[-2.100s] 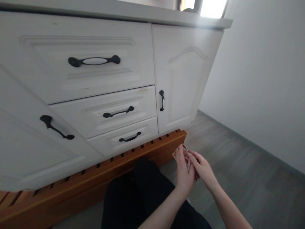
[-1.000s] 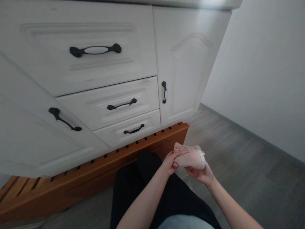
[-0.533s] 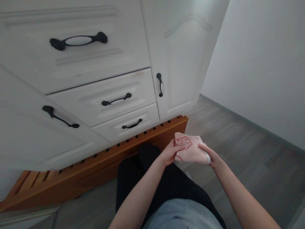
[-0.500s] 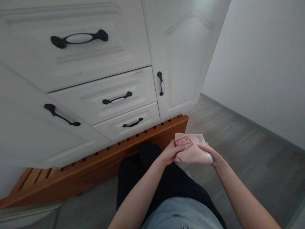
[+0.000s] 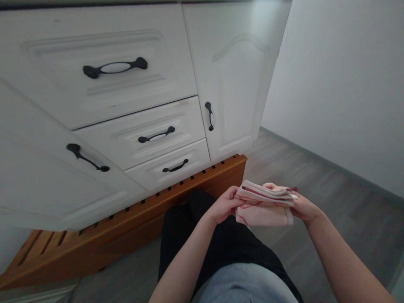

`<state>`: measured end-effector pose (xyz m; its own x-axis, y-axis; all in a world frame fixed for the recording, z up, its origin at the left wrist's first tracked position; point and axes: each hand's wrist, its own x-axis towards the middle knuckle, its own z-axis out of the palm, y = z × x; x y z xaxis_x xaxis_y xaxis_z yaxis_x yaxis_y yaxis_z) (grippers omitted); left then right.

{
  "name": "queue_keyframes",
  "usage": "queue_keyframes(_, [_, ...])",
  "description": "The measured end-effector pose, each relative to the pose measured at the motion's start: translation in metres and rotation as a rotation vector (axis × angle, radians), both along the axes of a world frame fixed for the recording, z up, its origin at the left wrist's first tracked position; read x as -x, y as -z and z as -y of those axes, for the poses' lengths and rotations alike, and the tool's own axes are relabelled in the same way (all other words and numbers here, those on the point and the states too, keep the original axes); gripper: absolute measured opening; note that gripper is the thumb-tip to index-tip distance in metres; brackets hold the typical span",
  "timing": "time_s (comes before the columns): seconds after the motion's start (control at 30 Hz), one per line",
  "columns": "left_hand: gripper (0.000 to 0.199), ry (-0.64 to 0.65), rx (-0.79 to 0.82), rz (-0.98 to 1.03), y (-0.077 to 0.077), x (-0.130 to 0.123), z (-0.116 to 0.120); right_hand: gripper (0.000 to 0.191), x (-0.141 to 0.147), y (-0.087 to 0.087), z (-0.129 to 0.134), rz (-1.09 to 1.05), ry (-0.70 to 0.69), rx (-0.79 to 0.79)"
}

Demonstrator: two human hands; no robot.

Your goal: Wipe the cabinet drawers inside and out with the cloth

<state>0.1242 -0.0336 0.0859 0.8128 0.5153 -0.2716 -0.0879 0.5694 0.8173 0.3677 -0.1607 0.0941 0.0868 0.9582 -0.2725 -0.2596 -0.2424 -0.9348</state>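
A pale pink cloth (image 5: 264, 214) with red line markings is held out in front of my legs, folded into several layers. Its layered edge faces up, and the lower part hangs open a little toward me. My left hand (image 5: 227, 203) pinches the cloth at its left end, thumb on the near side. At the opposite end, my right hand (image 5: 299, 204) grips the stacked layers; some of its fingers are behind the cloth and partly hidden.
White cabinets with drawers (image 5: 154, 136) and dark handles stand ahead. Along their base runs a slatted brown wooden bench or frame (image 5: 202, 179). A white wall (image 5: 341, 84) rises to the right, over a grey wood-look floor (image 5: 353, 219).
The cloth has turned from a flat folded face to showing its layered edge, with a flap lower down. My right hand has shifted right, and the view has tilted up slightly.
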Motion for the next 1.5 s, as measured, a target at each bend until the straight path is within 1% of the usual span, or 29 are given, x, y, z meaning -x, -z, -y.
queue_keyframes(0.03, [0.042,-0.015,-0.009,0.02,-0.005,0.0,0.002,0.033,-0.001,-0.003,0.0,-0.015,-0.016,-0.051])
queue_keyframes(0.1, [0.037,-0.044,0.001,0.084,-0.012,-0.002,0.007,0.04,0.002,-0.004,-0.004,-0.073,0.012,-0.119])
queue_keyframes(0.17, [0.03,-0.096,0.052,0.152,-0.014,-0.006,0.014,0.044,0.013,0.004,-0.012,-0.143,0.183,-0.152])
queue_keyframes(0.23, [0.027,-0.186,0.133,0.19,-0.01,-0.013,0.02,0.05,0.034,0.018,-0.024,-0.247,0.383,-0.177])
queue_keyframes(0.27, [0.027,-0.245,0.167,0.191,-0.007,-0.016,0.022,0.054,0.046,0.026,-0.029,-0.321,0.436,-0.179])
queue_keyframes(0.3, [0.026,-0.294,0.18,0.187,-0.003,-0.019,0.023,0.059,0.059,0.035,-0.034,-0.404,0.444,-0.165])
queue_keyframes(0.37, [0.021,-0.39,0.149,0.18,0.005,-0.022,0.021,0.067,0.081,0.052,-0.041,-0.571,0.359,-0.099])
queue_keyframes(0.43, [0.014,-0.471,0.002,0.123,0.012,-0.019,0.016,0.079,0.095,0.064,-0.044,-0.691,0.273,-0.024])
queue_keyframes(0.5, [0.013,-0.517,-0.223,0.018,0.018,-0.013,0.012,0.085,0.099,0.067,-0.049,-0.769,0.229,0.01])
queue_keyframes(0.53, [0.017,-0.528,-0.311,-0.033,0.02,-0.01,0.011,0.084,0.099,0.067,-0.053,-0.799,0.219,0.018])
queue_keyframes(0.57, [0.024,-0.535,-0.346,-0.064,0.023,-0.008,0.011,0.08,0.098,0.067,-0.059,-0.818,0.221,0.031])
queue_keyframes(0.6, [0.035,-0.539,-0.338,-0.075,0.026,-0.007,0.011,0.072,0.098,0.066,-0.065,-0.825,0.227,0.059])
queue_keyframes(0.67, [0.058,-0.53,-0.219,-0.07,0.032,-0.007,0.011,0.05,0.099,0.069,-0.079,-0.805,0.26,0.136])
queue_keyframes(0.7, [0.064,-0.523,-0.18,-0.073,0.034,-0.006,0.01,0.046,0.1,0.073,-0.085,-0.778,0.274,0.167])
queue_keyframes(0.73, [0.064,-0.514,-0.178,-0.089,0.035,-0.005,0.008,0.047,0.101,0.078,-0.09,-0.737,0.277,0.187])
queue_keyframes(0.8, [0.045,-0.516,-0.281,-0.17,0.035,0.001,0.0,0.058,0.099,0.089,-0.097,-0.615,0.271,0.187])
queue_keyframes(0.87, [0.025,-0.563,-0.404,-0.268,0.032,0.013,-0.01,0.078,0.093,0.099,-0.1,-0.424,0.309,0.181])
queue_keyframes(0.93, [0.024,-0.633,-0.445,-0.326,0.028,0.027,-0.021,0.104,0.084,0.104,-0.1,-0.135,0.416,0.151])
queue_keyframes(0.97, [0.027,-0.66,-0.444,-0.334,0.026,0.032,-0.028,0.112,0.079,0.105,-0.1,0.056,0.465,0.106])
queue_keyframes(1.0, [0.03,-0.668,-0.44,-0.337,0.025,0.036,-0.034,0.114,0.076,0.104,-0.099,0.273,0.49,0.03])
queue_keyframes(1.03, [0.032,-0.664,-0.438,-0.336,0.024,0.038,-0.04,0.111,0.075,0.102,-0.098,0.499,0.486,-0.077])
queue_keyframes(1.1, [0.033,-0.634,-0.437,-0.326,0.023,0.037,-0.05,0.095,0.078,0.097,-0.096,0.919,0.392,-0.31])
queue_keyframes(1.13, [0.033,-0.612,-0.435,-0.317,0.022,0.035,-0.054,0.088,0.082,0.094,-0.095,1.084,0.326,-0.407])
queue_keyframes(1.2, [0.032,-0.563,-0.426,-0.297,0.019,0.028,-0.058,0.086,0.093,0.089,-0.094,1.292,0.246,-0.527])
queue_keyframes(1.27, [0.031,-0.506,-0.409,-0.288,0.016,0.022,-0.056,0.09,0.102,0.088,-0.095,1.343,0.255,-0.554])
queue_keyframes(1.3, [0.032,-0.472,-0.4,-0.291,0.014,0.021,-0.055,0.089,0.105,0.089,-0.096,1.307,0.275,-0.553])
queue_keyframes(1.37, [0.032,-0.4,-0.394,-0.321,0.011,0.023,-0.051,0.077,0.108,0.091,-0.098,1.149,0.285,-0.516])
queue_keyframes(1.43, [0.03,-0.353,-0.42,-0.382,0.006,0.032,-0.053,0.062,0.108,0.092,-0.1,0.97,0.233,-0.432])
queue_keyframes(1.5, [0.036,-0.388,-0.483,-0.458,-0.003,0.049,-0.064,0.049,0.106,0.093,-0.102,0.828,0.196,-0.292])
